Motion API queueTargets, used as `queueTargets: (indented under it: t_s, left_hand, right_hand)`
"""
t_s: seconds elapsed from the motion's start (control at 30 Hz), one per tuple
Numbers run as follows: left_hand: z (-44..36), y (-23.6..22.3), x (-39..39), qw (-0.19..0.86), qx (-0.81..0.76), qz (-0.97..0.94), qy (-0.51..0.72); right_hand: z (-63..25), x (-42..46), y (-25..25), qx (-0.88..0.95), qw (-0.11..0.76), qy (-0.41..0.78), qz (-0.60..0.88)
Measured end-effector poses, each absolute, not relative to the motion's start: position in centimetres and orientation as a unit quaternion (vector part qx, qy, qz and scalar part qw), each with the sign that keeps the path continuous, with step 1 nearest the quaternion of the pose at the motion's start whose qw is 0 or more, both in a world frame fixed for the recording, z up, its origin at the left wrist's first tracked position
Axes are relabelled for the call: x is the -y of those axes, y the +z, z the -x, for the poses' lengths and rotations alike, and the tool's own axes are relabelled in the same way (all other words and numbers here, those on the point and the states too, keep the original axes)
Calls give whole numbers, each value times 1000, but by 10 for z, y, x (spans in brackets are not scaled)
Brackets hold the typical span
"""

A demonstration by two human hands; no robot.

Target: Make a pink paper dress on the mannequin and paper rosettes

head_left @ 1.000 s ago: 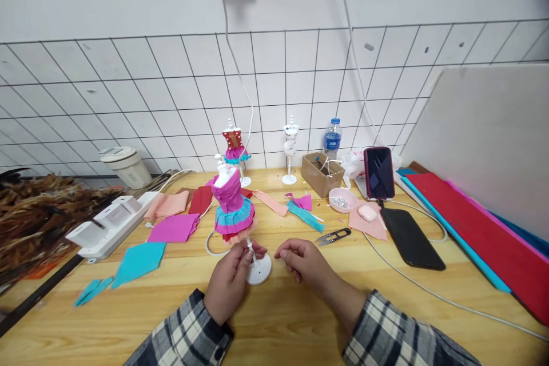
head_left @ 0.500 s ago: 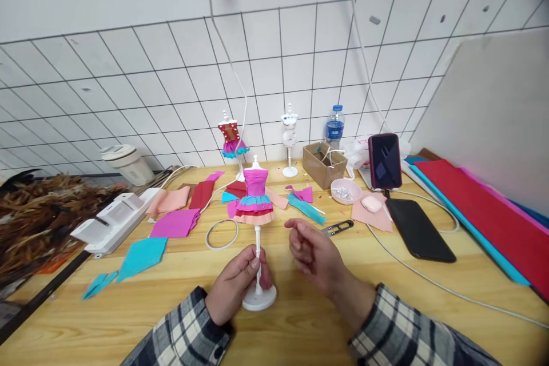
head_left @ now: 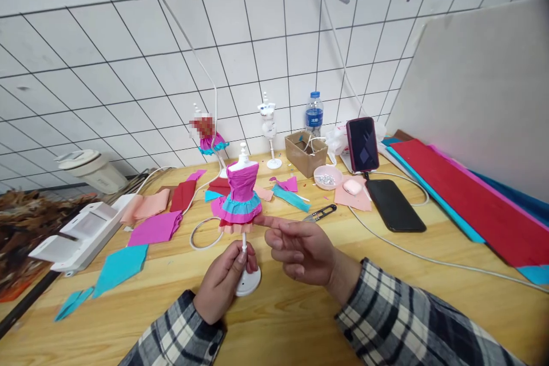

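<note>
My left hand (head_left: 225, 280) is closed around the thin white pole of a small dress form (head_left: 243, 150), low down near its round white base (head_left: 249, 283). The form leans a little. It wears a paper dress (head_left: 242, 183) with a magenta top and a ruffled skirt layered in turquoise, magenta, red and peach. Beside the skirt, my right hand (head_left: 302, 249) has its index finger stretched out, the fingertip at the right side of the hem. Its other fingers are loosely bent with nothing visible in them.
Behind stand a second dressed form (head_left: 212, 143) and a bare white one (head_left: 269, 126). Crepe paper pieces (head_left: 155, 229) lie left. Thread snips (head_left: 321, 213), a pink bowl of beads (head_left: 328, 178), a cardboard box (head_left: 306, 153), a phone (head_left: 362, 146) and a black power bank (head_left: 395, 206) sit right.
My right hand has moved left to the skirt's hem, its index finger straightening. The dress form now leans in my left hand. The whole view has shifted.
</note>
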State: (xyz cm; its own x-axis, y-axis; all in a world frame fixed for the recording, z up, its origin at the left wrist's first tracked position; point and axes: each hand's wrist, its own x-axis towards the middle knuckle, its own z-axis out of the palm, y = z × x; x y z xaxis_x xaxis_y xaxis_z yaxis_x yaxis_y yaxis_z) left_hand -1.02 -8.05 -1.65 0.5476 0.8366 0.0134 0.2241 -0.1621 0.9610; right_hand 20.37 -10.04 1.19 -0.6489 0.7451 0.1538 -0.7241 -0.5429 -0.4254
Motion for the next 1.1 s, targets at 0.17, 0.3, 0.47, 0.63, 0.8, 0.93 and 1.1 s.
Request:
queueTargets:
  t_s: [0.17,0.3,0.47,0.63,0.8,0.93,1.1]
  left_hand:
    - [11,-14,81,464,-391,-751,261]
    - [10,-12,82,431,-395,-772,251]
    - [11,-10,81,379,-405,-799,233]
    - [11,-10,82,344,-419,-805,241]
    - [10,-9,83,343,-432,-797,247]
    - [8,-9,83,374,-428,-786,244]
    - [8,-11,90,464,-411,-730,286]
  right_hand:
    - [-204,98,4,246,416,875,37]
    - [-203,99,2,258,420,869,35]
    - [-202,100,3,257,448,853,76]
    - [-202,100,3,250,449,855,62]
    - [-202,102,2,253,438,862,26]
    - [-200,105,2,253,426,869,-17]
    - [-195,108,-1,293,423,858,-8]
